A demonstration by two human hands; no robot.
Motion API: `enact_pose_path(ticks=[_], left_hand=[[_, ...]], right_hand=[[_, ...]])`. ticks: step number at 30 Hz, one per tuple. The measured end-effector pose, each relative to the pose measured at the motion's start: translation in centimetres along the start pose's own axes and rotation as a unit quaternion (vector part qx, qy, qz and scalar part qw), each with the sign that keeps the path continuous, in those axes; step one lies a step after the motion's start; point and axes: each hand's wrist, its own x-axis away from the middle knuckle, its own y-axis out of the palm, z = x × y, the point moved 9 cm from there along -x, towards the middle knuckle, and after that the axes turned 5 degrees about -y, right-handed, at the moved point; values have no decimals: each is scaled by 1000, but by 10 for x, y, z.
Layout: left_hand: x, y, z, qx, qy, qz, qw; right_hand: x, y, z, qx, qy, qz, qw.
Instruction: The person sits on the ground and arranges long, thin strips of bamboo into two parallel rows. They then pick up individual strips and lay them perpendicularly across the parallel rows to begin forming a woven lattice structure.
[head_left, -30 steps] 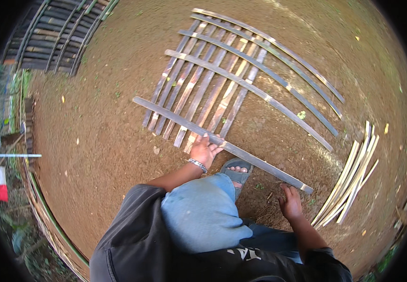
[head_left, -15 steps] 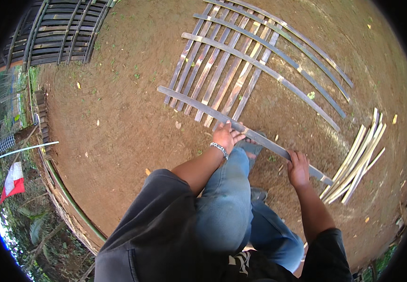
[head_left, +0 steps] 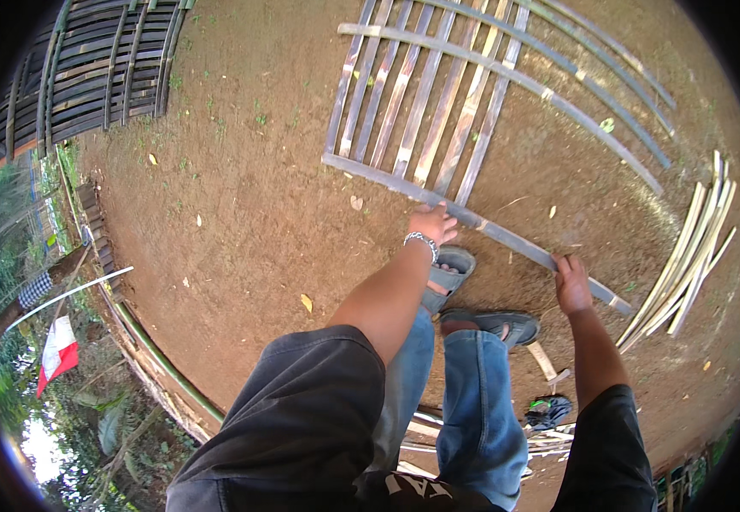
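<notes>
A long grey-brown bamboo strip [head_left: 515, 242] lies slantwise across the near ends of several bamboo slats [head_left: 410, 111]. My right hand [head_left: 572, 284] grips this strip near its right end, fingers bent over the edge. Beside the strip's middle, my left hand [head_left: 432, 222], a beaded bracelet on its wrist, has its fingers apart and a fingertip touching the strip. Farther off, more long strips [head_left: 592, 119] cross the slats and reach out to the right.
A bundle of pale bamboo sticks [head_left: 686, 256] lies at the right. By my sandals [head_left: 506, 326] are a wooden-handled tool [head_left: 542, 360] and a black bag [head_left: 549, 411]. A finished-looking dark slatted panel [head_left: 88, 72] is at far left, a red and white flag [head_left: 58, 350] below it.
The strip has gone from lying tilted over the slats to resting along their near ends. My legs have straightened, and the view has shifted. My left hand's fingers have come off the strip's underside.
</notes>
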Motion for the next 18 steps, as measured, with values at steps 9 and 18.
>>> enact_pose_path(ticks=[9, 18], left_hand=[[-14, -20, -12, 24, 19, -39, 999], [-1, -11, 3, -32, 24, -58, 998]], right_hand=[[-13, 41, 1, 75, 41, -15, 996], [-22, 43, 1, 124, 84, -38, 988]])
